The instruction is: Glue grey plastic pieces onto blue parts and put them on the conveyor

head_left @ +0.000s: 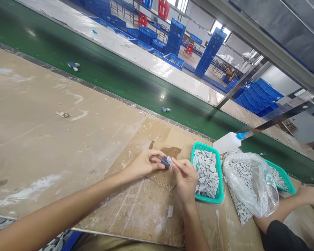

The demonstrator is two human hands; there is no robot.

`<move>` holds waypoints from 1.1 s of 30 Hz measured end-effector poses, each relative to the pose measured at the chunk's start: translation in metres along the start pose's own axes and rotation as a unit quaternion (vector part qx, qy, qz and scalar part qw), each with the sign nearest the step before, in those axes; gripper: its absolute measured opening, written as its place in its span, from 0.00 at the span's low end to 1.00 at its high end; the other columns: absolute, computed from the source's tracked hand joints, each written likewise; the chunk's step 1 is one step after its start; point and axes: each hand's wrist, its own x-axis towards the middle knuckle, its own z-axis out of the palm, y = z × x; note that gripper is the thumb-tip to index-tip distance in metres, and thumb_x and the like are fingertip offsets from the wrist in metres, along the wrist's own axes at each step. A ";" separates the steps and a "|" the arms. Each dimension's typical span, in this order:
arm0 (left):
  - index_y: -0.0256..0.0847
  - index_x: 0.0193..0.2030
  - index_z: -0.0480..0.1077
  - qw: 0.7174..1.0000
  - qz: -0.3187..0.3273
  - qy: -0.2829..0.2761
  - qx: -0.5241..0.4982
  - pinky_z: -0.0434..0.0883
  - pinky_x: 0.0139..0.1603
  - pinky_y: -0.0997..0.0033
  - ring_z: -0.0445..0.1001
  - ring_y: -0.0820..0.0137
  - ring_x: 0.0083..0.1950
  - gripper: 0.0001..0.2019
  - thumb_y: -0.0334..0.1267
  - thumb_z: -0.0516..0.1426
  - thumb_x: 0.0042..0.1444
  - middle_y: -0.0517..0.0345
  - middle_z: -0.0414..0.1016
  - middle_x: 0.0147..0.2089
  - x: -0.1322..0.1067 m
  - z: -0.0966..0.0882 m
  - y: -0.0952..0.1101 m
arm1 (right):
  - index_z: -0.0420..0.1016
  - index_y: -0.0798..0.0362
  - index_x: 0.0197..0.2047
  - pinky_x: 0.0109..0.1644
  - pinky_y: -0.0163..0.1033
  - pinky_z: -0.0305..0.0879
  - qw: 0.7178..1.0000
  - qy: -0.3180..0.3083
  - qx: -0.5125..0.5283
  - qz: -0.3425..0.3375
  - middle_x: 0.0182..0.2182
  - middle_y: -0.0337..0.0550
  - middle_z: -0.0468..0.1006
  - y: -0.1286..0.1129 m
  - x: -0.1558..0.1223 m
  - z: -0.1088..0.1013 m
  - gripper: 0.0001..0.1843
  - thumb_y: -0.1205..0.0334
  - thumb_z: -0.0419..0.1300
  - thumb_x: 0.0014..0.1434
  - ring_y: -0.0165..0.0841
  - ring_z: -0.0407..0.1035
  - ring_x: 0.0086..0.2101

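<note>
Grey pieces [206, 176] lay in our green basket [220, 174] and clear bag [264, 195]. Our left hand [143, 164] pinched a blue part [164, 161]; our right hand [186, 176], nearly closed, pinched a pale piece [169, 160].

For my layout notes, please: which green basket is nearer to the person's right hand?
The basket beside the right hand, between it and the clear plastic bag; the other basket lies beyond that bag.

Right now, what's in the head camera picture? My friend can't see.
A person's left hand holds a dark blue piece beside a pale piece in the right hand, over a worn tabletop. A green basket of grey pieces sits nearby.
</note>
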 end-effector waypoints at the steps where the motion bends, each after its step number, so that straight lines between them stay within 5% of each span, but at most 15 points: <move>1: 0.36 0.36 0.74 1.000 0.004 0.000 0.004 0.70 0.39 0.73 0.78 0.66 0.37 0.14 0.38 0.64 0.41 0.52 0.80 0.33 -0.001 0.001 0.001 | 0.83 0.42 0.44 0.37 0.34 0.67 1.000 -0.005 0.000 0.000 0.31 0.38 0.77 0.001 0.000 0.001 0.12 0.67 0.63 0.60 0.28 0.70 0.33; 16: 0.35 0.33 0.74 0.997 0.029 0.041 0.050 0.70 0.34 0.72 0.75 0.66 0.32 0.13 0.43 0.64 0.45 0.50 0.78 0.31 -0.004 0.002 -0.006 | 0.81 0.46 0.49 0.35 0.34 0.69 0.992 -0.058 -0.101 -0.040 0.30 0.41 0.72 0.010 -0.007 0.018 0.19 0.70 0.53 0.63 0.29 0.71 0.32; 20: 0.34 0.43 0.72 0.999 0.017 0.007 -0.035 0.70 0.30 0.74 0.74 0.69 0.28 0.21 0.41 0.67 0.43 0.53 0.75 0.30 0.002 -0.007 -0.005 | 0.80 0.50 0.50 0.37 0.35 0.69 0.991 -0.073 -0.109 -0.007 0.32 0.42 0.75 0.001 0.001 0.019 0.15 0.65 0.56 0.63 0.31 0.71 0.32; 23: 0.37 0.48 0.68 0.983 -0.019 0.028 -0.180 0.72 0.31 0.75 0.76 0.69 0.30 0.23 0.34 0.66 0.43 0.56 0.73 0.33 0.004 -0.016 0.003 | 0.77 0.52 0.53 0.42 0.37 0.70 0.997 0.037 -0.065 0.015 0.38 0.45 0.78 -0.008 0.003 0.009 0.16 0.59 0.57 0.64 0.33 0.73 0.37; 27: 0.36 0.42 0.67 0.936 -0.073 0.109 -0.326 0.73 0.29 0.78 0.73 0.72 0.28 0.18 0.21 0.57 0.41 0.56 0.69 0.31 0.009 -0.027 0.012 | 0.74 0.55 0.54 0.37 0.38 0.69 0.977 0.202 -0.019 0.072 0.34 0.44 0.76 -0.012 -0.001 -0.016 0.21 0.52 0.55 0.64 0.32 0.71 0.32; 33: 0.37 0.41 0.64 0.913 -0.074 0.184 -0.357 0.70 0.24 0.83 0.70 0.74 0.26 0.18 0.18 0.50 0.43 0.56 0.67 0.29 0.015 -0.038 0.018 | 0.72 0.56 0.56 0.23 0.32 0.53 0.939 0.333 0.000 0.083 0.21 0.31 0.56 -0.020 0.010 -0.060 0.24 0.49 0.53 0.64 0.27 0.53 0.20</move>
